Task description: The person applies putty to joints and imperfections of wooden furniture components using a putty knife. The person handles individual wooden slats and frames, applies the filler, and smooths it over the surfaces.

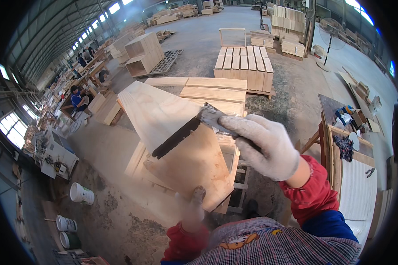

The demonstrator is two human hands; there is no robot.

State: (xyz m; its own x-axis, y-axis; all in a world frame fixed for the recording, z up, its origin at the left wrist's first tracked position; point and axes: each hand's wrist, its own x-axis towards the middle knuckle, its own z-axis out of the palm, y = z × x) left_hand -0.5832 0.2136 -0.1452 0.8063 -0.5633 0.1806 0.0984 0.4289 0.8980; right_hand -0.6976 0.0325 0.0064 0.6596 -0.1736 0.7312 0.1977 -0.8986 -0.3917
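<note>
My right hand [268,145], in a white glove, grips a putty knife [215,117] whose blade is coated with dark material. The blade meets the right end of a thick dark strip [177,140] that runs between a pale wooden panel [159,109] and a browner wooden board [195,162]. My left hand [194,205], gloved and partly blurred, holds the near edge of the browner board with its thumb on top. The fingers beneath the board are hidden. More dark material lines the board's lower right edge.
Beneath and beyond lie stacked wooden boards [215,94]. A pallet of wooden boxes [243,69] stands farther off. At right is a workbench [355,188] with pliers [369,172]. White buckets [82,193] stand at lower left. A seated person [78,99] is at far left.
</note>
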